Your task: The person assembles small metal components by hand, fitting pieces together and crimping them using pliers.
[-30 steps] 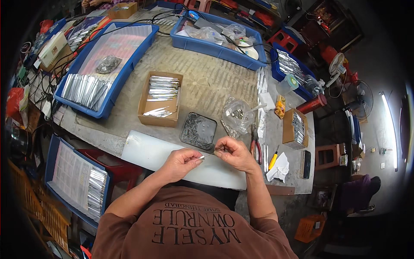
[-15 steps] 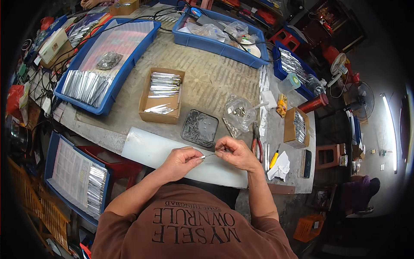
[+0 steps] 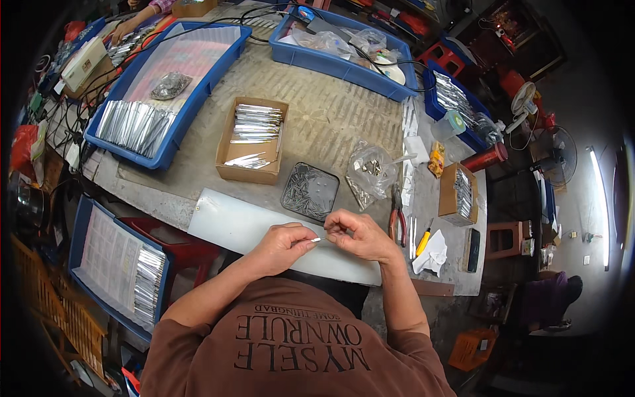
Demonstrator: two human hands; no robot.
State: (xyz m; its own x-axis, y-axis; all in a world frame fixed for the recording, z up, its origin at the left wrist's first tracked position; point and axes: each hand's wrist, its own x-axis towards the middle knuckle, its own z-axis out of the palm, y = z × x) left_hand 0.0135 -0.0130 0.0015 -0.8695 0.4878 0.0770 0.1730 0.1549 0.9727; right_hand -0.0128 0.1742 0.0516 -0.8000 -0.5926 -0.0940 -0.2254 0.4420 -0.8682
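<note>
Over the white board (image 3: 228, 221), my left hand (image 3: 283, 250) pinches a thin silver metal piece (image 3: 318, 239) whose bright tip shows past thumb and finger. My right hand (image 3: 360, 237) is closed in a pinch at that tip; what lies between its fingers is too small and hidden to make out. Just beyond my hands stands a black-rimmed tray (image 3: 291, 204) of thin grey metal pins (image 3: 304, 188). A clear plastic bag (image 3: 372, 173) with small metal parts lies to the tray's right.
An open cardboard box (image 3: 246, 173) of silver rods stands farther left, near a blue tray (image 3: 202, 89). Another blue tray (image 3: 337, 65) holds plastic bags. At right are pliers (image 3: 398, 221), a yellow-handled tool (image 3: 423, 243), crumpled paper (image 3: 433, 253) and a smaller cardboard box (image 3: 452, 205).
My hands have come closer together, so the dark thin length that showed between them is now hidden. At the far left, another person's arm now reaches toward the silver rods.
</note>
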